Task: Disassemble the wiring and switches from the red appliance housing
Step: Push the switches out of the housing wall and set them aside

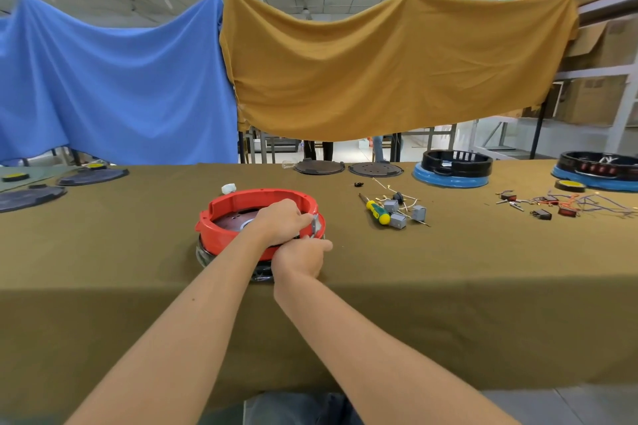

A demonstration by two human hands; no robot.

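The round red appliance housing (241, 214) lies open side up on the olive table cloth, on a dark base. My left hand (281, 221) reaches across its right rim and pinches a small grey part (316, 223) at the rim. My right hand (300, 257) presses against the housing's outer right wall just below, fingers curled at the same spot; what they hold is hidden. Removed grey switch blocks (400, 216) with thin wires lie to the right.
A yellow-green screwdriver (376, 211) lies beside the grey blocks. Red switches and loose wires (566, 205) are spread at far right. Two black-and-blue housings (452, 167) stand at the back right, dark round plates (319, 167) at back centre and left, yellow tape roll (569, 186).
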